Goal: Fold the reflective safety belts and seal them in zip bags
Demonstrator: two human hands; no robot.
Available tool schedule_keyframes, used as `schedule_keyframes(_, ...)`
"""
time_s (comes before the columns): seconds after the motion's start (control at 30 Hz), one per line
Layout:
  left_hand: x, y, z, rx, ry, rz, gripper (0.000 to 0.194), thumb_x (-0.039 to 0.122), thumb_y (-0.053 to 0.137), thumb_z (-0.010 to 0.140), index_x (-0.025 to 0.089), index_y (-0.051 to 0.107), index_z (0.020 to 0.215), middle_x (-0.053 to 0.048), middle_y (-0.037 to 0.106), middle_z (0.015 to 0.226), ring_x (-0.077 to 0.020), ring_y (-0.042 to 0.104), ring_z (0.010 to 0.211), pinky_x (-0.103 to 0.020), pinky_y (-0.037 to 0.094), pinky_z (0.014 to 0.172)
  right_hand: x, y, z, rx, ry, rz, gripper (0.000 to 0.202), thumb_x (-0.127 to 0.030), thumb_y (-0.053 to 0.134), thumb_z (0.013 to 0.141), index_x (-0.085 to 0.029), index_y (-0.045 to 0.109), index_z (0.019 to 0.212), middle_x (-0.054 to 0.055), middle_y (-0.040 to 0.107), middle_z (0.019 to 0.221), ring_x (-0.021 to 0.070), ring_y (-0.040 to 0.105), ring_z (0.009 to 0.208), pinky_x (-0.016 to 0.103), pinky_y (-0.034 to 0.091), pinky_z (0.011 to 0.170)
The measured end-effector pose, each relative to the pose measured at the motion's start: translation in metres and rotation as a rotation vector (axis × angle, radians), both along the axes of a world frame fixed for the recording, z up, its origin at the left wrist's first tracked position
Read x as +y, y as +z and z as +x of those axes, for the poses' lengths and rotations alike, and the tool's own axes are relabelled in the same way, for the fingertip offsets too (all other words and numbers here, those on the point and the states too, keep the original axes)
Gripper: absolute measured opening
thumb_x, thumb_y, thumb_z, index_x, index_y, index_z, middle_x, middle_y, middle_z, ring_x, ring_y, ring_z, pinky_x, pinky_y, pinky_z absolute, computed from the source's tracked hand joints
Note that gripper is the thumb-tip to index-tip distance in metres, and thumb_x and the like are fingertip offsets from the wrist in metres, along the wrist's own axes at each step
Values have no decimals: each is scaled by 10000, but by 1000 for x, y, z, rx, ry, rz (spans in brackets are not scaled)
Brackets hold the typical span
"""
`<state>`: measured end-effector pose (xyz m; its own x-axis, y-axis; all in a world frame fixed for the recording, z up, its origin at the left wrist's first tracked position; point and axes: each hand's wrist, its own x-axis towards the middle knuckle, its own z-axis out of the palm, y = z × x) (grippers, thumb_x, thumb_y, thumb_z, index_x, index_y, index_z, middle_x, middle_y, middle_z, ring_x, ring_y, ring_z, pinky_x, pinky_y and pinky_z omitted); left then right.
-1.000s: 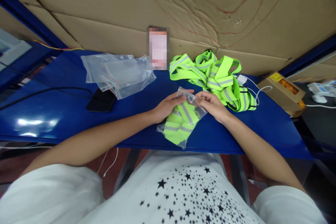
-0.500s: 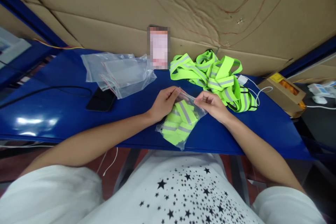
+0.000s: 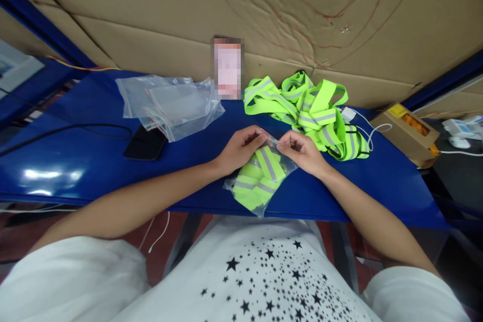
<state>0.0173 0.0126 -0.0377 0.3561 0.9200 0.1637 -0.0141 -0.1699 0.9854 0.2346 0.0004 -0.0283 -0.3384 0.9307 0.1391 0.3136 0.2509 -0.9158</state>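
A clear zip-lock bag (image 3: 260, 210) lies at the table's front edge, its red-lined top pointing away from me. Inside it is a folded neon-yellow reflective strap (image 3: 259, 178) with grey stripes. My left hand (image 3: 241, 147) pinches the left part of the bag's zip edge between thumb and fingers. On the right part of that same edge, my right hand (image 3: 302, 151) is closed in a pinch. Just beyond my right hand sits a tangled heap of neon reflective straps (image 3: 317, 110).
Several clear zip bags (image 3: 177, 105) lie at the back left, partly over a black phone (image 3: 145, 143). A second phone with a blurred screen (image 3: 228, 68) leans on the cardboard wall (image 3: 151, 10). To the right are a white charger (image 3: 347, 114) and a cardboard box (image 3: 407, 136).
My left hand has slid slightly right along the zip edge, closer to my right hand. My right hand has shifted a little left. The bag stays in place.
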Motion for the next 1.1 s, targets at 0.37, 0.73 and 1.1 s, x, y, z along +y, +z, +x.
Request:
schedule_keyframes(0.37, -5, 5, -2, 51, -95, 47, 351, 501, 734, 885, 153, 708, 920, -31, 710, 840, -138, 606, 737, -241, 443, 675, -13, -4, -9, -38, 3, 84, 356, -553, 612, 972, -205, 609, 897, -74, 386, 570, 98, 331, 517, 255, 227, 519)
schedule_keyframes(0.73, -9, 8, -1, 126, -4, 169, 471, 553, 465, 1029, 173, 708, 890, -28, 655, 842, -162, 559, 776, -267, 432, 733, -11, 2, -4, -54, -104, 142, 416, -593, 524, 1002, -209, 656, 911, -39, 455, 586, 118, 399, 521, 264, 292, 515)
schedule_keyframes(1.1, 30, 3, -12, 50, 304, 138, 422, 600, 514, 980, 209, 633, 876, -15, 593, 806, -155, 469, 706, -267, 386, 644, 6, -16, -6, 152, -164, -225, 690, -720, 653, 847, -231, 465, 1296, -40, 643, 788, 116, 593, 522, 215, 447, 408)
